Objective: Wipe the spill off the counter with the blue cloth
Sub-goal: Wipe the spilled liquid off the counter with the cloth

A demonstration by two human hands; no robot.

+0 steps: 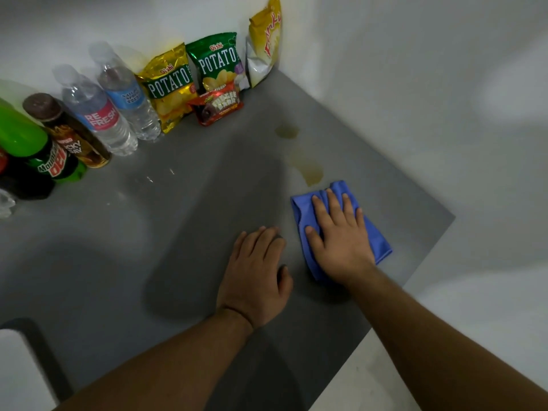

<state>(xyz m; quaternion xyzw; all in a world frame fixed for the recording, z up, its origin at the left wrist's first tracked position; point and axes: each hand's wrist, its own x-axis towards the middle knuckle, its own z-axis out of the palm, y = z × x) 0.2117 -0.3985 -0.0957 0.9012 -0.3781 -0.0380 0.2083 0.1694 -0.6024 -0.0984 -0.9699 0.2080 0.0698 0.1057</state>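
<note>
Stood along the far-left stretch of the grey counter (124,247), against the white wall (415,84): a green Mountain Dew bottle (35,149), a brown-capped drink bottle (68,132), then two clear water bottles (100,114), tilted by the wide lens. Leaned next in the row, further right along the counter's back edge: a yellow Oishi potato chip bag (170,86), a green Oishi potato chip bag (218,62) with a small red Fudgee Barr pack (216,106) in front of it, and a yellow-and-white snack bag (264,43) propped in the counter's corner. Lay flat on bare counter near the middle of the front area: the left hand (255,277), palm down, fingers loosely together and slightly curled, gripping nothing, apart from the cloth by a narrow gap. Spread over the counter to the right of the snack row and nearer the viewer: a pale yellowish spill (308,170), one small patch toward the corner and a longer smear running down to just beside the cloth's far edge. Sat at the counter's right side, close to its outer edge: the blue cloth (376,235), folded and bunched. Pressed down on top of the cloth: the right hand (338,232), flat, fingers spread and extended toward the spill, fingertips near the cloth's far edge, not curled around the fabric. Showed blue on both sides of that hand and beyond its fingertips.
</note>
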